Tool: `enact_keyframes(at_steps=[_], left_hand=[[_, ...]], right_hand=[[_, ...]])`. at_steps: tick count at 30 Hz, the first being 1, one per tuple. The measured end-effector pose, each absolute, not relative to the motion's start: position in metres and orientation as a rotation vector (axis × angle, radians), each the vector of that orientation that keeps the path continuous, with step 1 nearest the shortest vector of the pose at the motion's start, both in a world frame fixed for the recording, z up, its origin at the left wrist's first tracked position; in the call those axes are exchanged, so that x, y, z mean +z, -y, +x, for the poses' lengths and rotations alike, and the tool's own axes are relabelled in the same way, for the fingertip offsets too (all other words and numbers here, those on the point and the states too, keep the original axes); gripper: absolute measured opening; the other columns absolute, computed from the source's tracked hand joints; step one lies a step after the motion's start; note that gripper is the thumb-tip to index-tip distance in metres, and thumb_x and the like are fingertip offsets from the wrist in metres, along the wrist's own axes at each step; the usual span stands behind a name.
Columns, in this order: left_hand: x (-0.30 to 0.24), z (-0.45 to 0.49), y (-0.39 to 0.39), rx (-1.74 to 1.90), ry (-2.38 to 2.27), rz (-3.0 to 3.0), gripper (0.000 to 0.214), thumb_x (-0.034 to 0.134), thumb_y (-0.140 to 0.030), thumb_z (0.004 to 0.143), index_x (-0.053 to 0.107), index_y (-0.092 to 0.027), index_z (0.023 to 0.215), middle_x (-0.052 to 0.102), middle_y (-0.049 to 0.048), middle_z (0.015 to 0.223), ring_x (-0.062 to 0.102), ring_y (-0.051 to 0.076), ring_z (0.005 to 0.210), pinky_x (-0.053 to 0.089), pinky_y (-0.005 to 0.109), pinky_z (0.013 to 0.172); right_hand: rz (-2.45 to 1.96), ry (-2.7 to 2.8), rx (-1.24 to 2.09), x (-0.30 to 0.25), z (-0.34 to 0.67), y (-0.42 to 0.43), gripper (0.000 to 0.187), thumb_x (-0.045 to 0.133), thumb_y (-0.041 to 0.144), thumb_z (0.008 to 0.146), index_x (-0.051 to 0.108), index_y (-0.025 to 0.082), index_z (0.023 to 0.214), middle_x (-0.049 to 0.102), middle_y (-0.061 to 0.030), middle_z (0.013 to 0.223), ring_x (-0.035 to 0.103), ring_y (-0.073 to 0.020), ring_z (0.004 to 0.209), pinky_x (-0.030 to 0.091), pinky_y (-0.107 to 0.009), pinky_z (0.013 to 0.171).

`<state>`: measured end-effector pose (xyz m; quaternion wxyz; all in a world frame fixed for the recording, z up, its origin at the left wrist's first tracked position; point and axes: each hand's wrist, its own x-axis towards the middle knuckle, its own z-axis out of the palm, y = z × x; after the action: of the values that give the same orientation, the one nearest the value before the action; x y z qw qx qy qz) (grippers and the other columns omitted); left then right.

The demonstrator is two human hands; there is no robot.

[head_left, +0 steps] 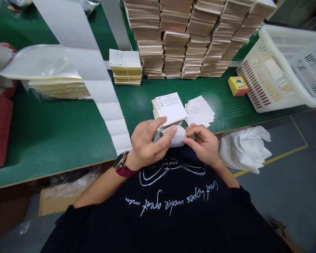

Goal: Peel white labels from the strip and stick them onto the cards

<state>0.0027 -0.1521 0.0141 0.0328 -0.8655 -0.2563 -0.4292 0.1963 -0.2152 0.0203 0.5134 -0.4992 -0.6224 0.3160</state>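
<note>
— Gripping a small white slip (178, 137) with both hands. Left hand (144, 142) closed on one end, thumb on top. Right hand (204, 142) pinching the other end.

— And where?

— Right at the near edge of the green table (55, 133), close to the body, just above the black shirt (173, 211).

— Next to it?

— Just behind, a pile of white cards (171, 107), very near the left fingertips. Touching or not, hard to tell. Beside that pile, a fan of printed leaflets (200, 110).

— Farther out?

— To the left, a long strip of white labels (105, 98) running up the table. Far back, tall stacks of brown cards (189, 38). To the right, a little yellow box (237, 85) near a white basket (287, 63). Beside the right hand, off the table edge, a crumpled white bag (243, 147).
</note>
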Motion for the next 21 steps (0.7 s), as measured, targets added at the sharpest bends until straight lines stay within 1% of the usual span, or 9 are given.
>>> enact_keyframes(at_steps=[1, 3, 5, 7, 9, 11, 14, 19, 21], left_hand=[[0.014, 0.002, 0.152, -1.29, 0.704, -2.672, 0.026, 0.058, -0.024, 0.081, 0.058, -0.023, 0.107, 0.066, 0.0087, 0.11, 0.059, 0.023, 0.094, 0.047, 0.038, 0.074], [0.014, 0.003, 0.151, -1.255, 0.601, -2.725, 0.018, 0.057, -0.02, 0.081, 0.059, -0.022, 0.099, 0.069, 0.0057, 0.1, 0.059, 0.022, 0.091, 0.046, 0.038, 0.073], [0.014, 0.005, 0.15, -1.27, 0.614, -2.783, 0.012, 0.056, -0.017, 0.08, 0.059, -0.019, 0.092, 0.07, 0.0053, 0.09, 0.06, 0.022, 0.088, 0.047, 0.038, 0.073], [0.013, 0.008, 0.147, -1.311, 0.65, -2.813, 0.008, 0.056, -0.016, 0.08, 0.059, -0.018, 0.088, 0.069, 0.0057, 0.086, 0.061, 0.022, 0.086, 0.048, 0.038, 0.073], [0.011, 0.008, 0.144, -1.339, 0.66, -2.812, 0.007, 0.056, -0.015, 0.08, 0.058, -0.017, 0.086, 0.069, 0.0065, 0.086, 0.061, 0.021, 0.086, 0.05, 0.038, 0.073], [0.007, 0.008, 0.14, -1.347, 0.669, -2.788, 0.008, 0.056, -0.014, 0.079, 0.058, -0.016, 0.086, 0.069, 0.008, 0.089, 0.061, 0.022, 0.087, 0.051, 0.038, 0.074], [0.0, 0.008, 0.133, -1.367, 0.68, -2.773, 0.009, 0.055, -0.013, 0.077, 0.059, -0.016, 0.085, 0.069, 0.0106, 0.098, 0.062, 0.025, 0.096, 0.054, 0.042, 0.08], [-0.007, 0.01, 0.129, -1.423, 0.628, -2.816, 0.013, 0.054, -0.01, 0.075, 0.06, -0.014, 0.085, 0.068, 0.0113, 0.104, 0.062, 0.026, 0.107, 0.056, 0.045, 0.09], [-0.008, 0.01, 0.13, -1.424, 0.622, -2.807, 0.013, 0.054, -0.01, 0.075, 0.06, -0.014, 0.086, 0.068, 0.0116, 0.105, 0.062, 0.026, 0.107, 0.056, 0.046, 0.09]], right_hand=[[-1.2, 1.508, 0.745, 0.02, 0.196, 0.215, 0.009, 0.065, 0.022, 0.083, 0.057, 0.024, 0.086, 0.06, 0.0014, 0.08, 0.059, -0.0151, 0.077, 0.048, -0.034, 0.071], [-1.202, 1.569, 0.624, 0.022, 0.194, 0.215, 0.008, 0.062, 0.02, 0.084, 0.056, 0.025, 0.083, 0.06, 0.0009, 0.081, 0.058, -0.0159, 0.08, 0.048, -0.037, 0.075], [-1.204, 1.655, 0.41, 0.027, 0.194, 0.216, 0.009, 0.061, 0.018, 0.084, 0.056, 0.025, 0.082, 0.06, -0.0006, 0.088, 0.057, -0.0176, 0.087, 0.047, -0.04, 0.081], [-1.179, 1.684, 0.212, 0.033, 0.197, 0.216, 0.01, 0.061, 0.017, 0.083, 0.056, 0.025, 0.083, 0.06, -0.001, 0.093, 0.056, -0.0188, 0.09, 0.045, -0.042, 0.084], [-1.107, 1.597, 0.119, 0.039, 0.204, 0.211, 0.008, 0.059, 0.02, 0.083, 0.055, 0.026, 0.085, 0.059, 0.0003, 0.087, 0.056, -0.018, 0.085, 0.045, -0.041, 0.08], [-1.065, 1.425, 0.122, 0.045, 0.212, 0.199, 0.005, 0.057, 0.024, 0.086, 0.053, 0.027, 0.085, 0.055, 0.0021, 0.077, 0.055, -0.0159, 0.075, 0.045, -0.037, 0.074], [-1.182, 1.266, 0.267, 0.046, 0.221, 0.171, 0.011, 0.063, 0.031, 0.084, 0.054, 0.025, 0.083, 0.052, 0.0034, 0.072, 0.052, -0.0128, 0.067, 0.043, -0.031, 0.065], [-1.344, 1.285, 0.856, 0.034, 0.218, 0.127, 0.016, 0.07, 0.032, 0.077, 0.056, 0.022, 0.074, 0.051, 0.0059, 0.061, 0.043, -0.008, 0.054, 0.032, -0.025, 0.052], [-1.353, 1.29, 0.97, 0.031, 0.214, 0.117, 0.017, 0.07, 0.03, 0.075, 0.056, 0.021, 0.071, 0.05, 0.0068, 0.057, 0.041, -0.0071, 0.052, 0.03, -0.024, 0.051]])
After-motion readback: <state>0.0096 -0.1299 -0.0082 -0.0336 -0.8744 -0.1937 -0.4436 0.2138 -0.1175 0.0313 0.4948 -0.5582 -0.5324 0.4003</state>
